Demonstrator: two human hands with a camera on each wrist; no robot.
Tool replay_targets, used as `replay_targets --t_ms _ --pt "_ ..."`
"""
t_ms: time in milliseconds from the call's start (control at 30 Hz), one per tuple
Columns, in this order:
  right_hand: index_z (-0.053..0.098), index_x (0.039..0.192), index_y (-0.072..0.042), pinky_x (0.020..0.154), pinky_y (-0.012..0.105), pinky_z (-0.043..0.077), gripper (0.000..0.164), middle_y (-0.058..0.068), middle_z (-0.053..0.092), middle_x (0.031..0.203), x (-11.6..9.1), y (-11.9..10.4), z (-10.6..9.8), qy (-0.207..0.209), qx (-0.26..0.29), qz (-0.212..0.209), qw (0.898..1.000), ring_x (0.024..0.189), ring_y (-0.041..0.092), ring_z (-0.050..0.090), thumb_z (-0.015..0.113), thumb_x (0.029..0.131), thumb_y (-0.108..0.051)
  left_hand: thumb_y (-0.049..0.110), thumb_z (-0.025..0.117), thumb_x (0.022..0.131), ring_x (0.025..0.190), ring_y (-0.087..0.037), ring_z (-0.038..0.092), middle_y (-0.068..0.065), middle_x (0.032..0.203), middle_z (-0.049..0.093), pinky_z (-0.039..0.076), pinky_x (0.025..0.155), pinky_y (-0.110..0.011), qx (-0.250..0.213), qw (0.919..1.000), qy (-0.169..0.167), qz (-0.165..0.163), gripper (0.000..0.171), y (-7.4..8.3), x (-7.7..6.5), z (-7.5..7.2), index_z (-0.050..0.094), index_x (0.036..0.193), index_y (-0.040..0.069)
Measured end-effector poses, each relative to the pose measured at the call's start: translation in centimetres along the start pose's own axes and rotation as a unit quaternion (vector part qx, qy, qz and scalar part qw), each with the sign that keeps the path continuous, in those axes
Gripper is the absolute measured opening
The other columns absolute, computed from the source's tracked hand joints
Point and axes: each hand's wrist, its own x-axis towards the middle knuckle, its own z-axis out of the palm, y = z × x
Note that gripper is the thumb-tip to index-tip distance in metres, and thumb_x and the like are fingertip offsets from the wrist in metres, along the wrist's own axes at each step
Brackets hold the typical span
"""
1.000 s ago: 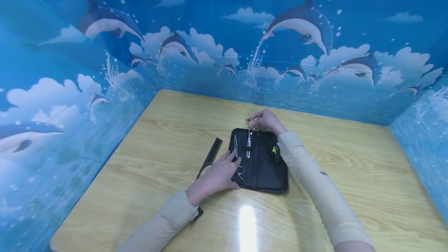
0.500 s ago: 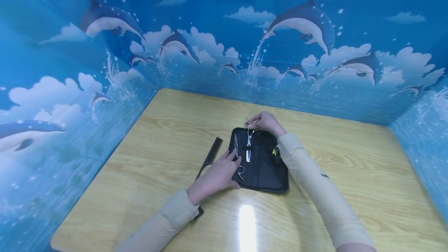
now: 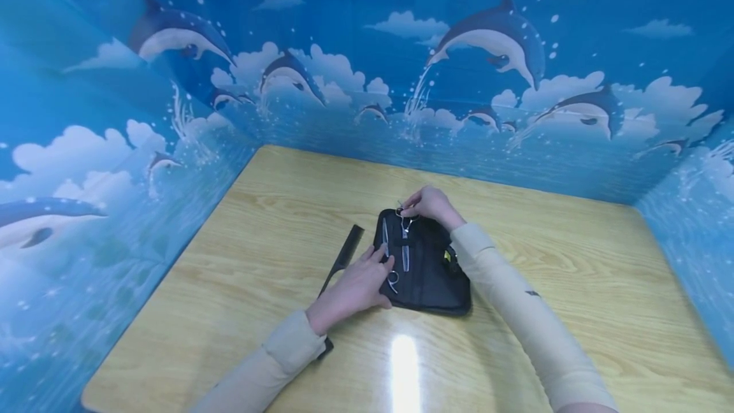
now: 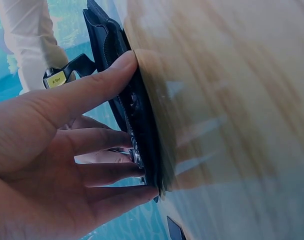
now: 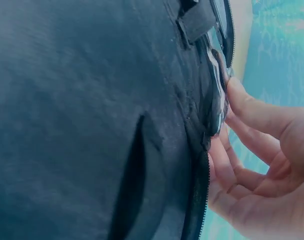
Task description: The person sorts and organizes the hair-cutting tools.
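A black zip case [image 3: 441, 289] lies unfolded on the table. My right hand [image 3: 431, 204] pinches the finger rings of silver scissors [image 3: 406, 257] at the case's far edge; their blades run under a dark elastic loop toward me. In the right wrist view, thumb and fingers meet the scissors' handles [image 5: 219, 85] beside the zip. Along the left side of the case sits a second pair of scissors [image 3: 393, 279], partly hidden by my left hand [image 3: 354, 282]. That hand rests on the case with extended fingers, its thumb [image 4: 123, 62] against the near edge in the left wrist view.
A black comb [image 3: 348, 248] lies left of the case, partly under the left forearm. A black piece with a yellow label [image 4: 56, 79] sits by the right cuff. The wooden table [image 3: 275, 209] meets a dolphin-printed backdrop [image 3: 344, 37] at its back and sides.
My right hand has drawn slightly toward me, and the scissors have slid further through the elastic loop. The left hand stays in place on the case.
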Motion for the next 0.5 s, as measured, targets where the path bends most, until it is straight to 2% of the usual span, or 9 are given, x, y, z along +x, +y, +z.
replay_targets --t_ms 233,400,500 --pt "0.075 0.093 -0.012 0.074 0.038 0.052 0.02 0.007 0.073 0.091 -0.5 -0.2 -0.1 -0.005 -0.008 -0.002 1.0 0.074 0.018 0.06 0.07 0.081 -0.027 0.041 0.078 0.067 0.13 -0.044 0.028 -0.025 0.148 0.028 0.033 0.108 -0.046 -0.005 1.0 0.0 0.001 0.087 -0.1 0.0 0.1 0.043 0.136 0.0" --pt "0.075 0.094 -0.011 0.08 0.04 0.051 0.022 0.009 0.073 0.094 -1.0 -0.2 -0.1 -0.026 -0.015 -0.005 1.0 0.08 0.019 0.061 0.067 0.083 -0.028 0.04 0.078 0.067 0.13 -0.044 0.027 -0.025 0.148 0.028 0.035 0.107 -0.048 -0.012 0.9999 -0.005 -0.006 0.087 0.0 0.1 0.0 0.043 0.136 0.001" --pt "0.075 0.093 -0.012 0.081 0.041 0.051 0.021 0.008 0.072 0.099 -1.1 -0.2 0.1 -0.015 -0.027 -0.014 0.999 0.083 0.018 0.06 0.068 0.083 -0.029 0.039 0.078 0.067 0.131 -0.043 0.026 -0.024 0.149 0.026 0.033 0.107 -0.048 -0.014 0.9998 -0.011 -0.01 0.087 0.1 0.1 -0.1 0.042 0.137 0.002"
